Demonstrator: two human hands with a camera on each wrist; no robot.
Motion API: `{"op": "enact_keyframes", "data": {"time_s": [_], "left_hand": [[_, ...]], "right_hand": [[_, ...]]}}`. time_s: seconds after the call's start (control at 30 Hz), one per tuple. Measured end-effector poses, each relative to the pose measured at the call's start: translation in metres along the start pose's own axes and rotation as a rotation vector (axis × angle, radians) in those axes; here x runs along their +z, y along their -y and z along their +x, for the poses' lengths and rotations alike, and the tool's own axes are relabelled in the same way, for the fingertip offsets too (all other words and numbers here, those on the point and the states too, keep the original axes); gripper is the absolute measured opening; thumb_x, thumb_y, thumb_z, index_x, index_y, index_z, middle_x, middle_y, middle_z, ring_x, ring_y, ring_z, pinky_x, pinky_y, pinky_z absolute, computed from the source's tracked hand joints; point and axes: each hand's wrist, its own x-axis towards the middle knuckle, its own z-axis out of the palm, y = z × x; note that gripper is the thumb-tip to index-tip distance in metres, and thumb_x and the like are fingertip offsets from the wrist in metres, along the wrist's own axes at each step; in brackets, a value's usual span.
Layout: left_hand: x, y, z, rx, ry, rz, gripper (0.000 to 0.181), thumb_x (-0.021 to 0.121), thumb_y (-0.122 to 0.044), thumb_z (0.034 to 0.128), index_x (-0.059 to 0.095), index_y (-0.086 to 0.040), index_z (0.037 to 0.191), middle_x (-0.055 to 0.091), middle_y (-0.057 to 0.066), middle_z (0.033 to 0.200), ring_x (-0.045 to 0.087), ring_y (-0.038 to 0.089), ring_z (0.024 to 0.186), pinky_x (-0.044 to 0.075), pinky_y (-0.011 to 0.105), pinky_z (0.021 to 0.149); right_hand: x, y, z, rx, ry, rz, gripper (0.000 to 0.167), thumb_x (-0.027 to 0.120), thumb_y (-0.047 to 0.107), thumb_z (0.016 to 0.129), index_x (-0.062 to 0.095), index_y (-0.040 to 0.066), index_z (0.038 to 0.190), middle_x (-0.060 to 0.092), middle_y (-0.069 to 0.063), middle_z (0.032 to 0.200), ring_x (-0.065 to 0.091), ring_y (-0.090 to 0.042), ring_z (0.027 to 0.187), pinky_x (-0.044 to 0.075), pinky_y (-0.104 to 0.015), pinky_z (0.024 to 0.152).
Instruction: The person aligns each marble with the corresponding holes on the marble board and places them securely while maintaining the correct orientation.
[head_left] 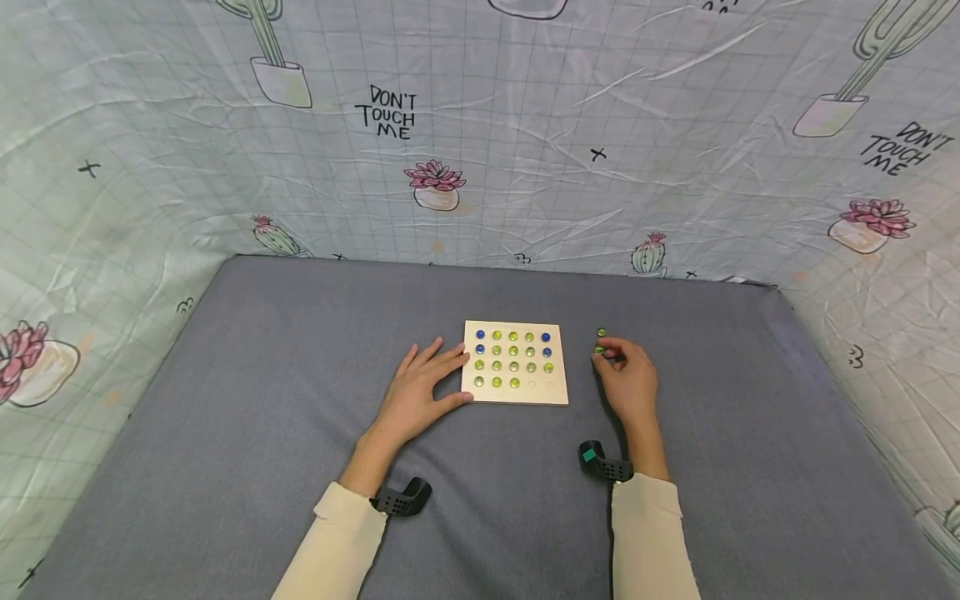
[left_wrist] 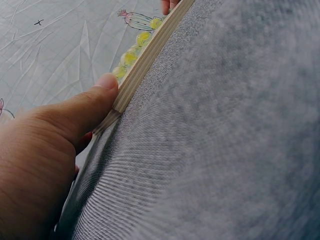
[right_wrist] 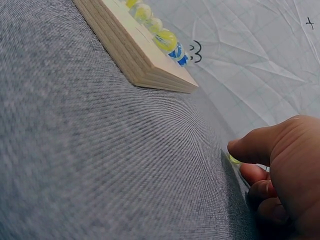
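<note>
A pale wooden board (head_left: 517, 395) lies flat with rows of glass marbles set in its hollows. Most marbles are yellow-green (head_left: 513, 367); a few blue marbles (head_left: 546, 337) sit in the far corners. Two bare hollows (head_left: 541, 385) show at its near right corner. Along the left edge my left hand (head_left: 412, 398) rests with spread, straight fingers, its thumb touching the near left corner. Right of the board, my right hand (head_left: 630, 379) pinches a yellow-green marble (right_wrist: 233, 159) between thumb and index finger, low over the cloth. The fingertips partly cover that marble.
One more yellow-green marble (head_left: 602, 332) lies on the grey cloth (head_left: 510, 500) just beyond the right hand. A printed fabric backdrop (head_left: 525, 125) rises behind the table and at both sides. Each wrist wears a black camera band (head_left: 604, 463).
</note>
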Motion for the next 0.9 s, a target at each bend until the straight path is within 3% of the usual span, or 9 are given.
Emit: {"op": "enact_keyframes", "data": {"time_s": [0.9], "left_hand": [[0.0018,0.001,-0.0004,0.007,-0.006,-0.002,0.065,0.069,-0.047,0.0837,0.054,-0.016,0.138,0.046,-0.002,0.144,0.028,0.025,0.14,0.008,0.046,0.118]], "right_hand": [[0.0016,-0.0023,0.0,-0.029,-0.007,0.003,0.018,0.072,0.012,0.086,0.072,0.006,0.103,0.064,-0.01,0.089,0.05,-0.019,0.066,0.037,-0.027,0.055]]}}
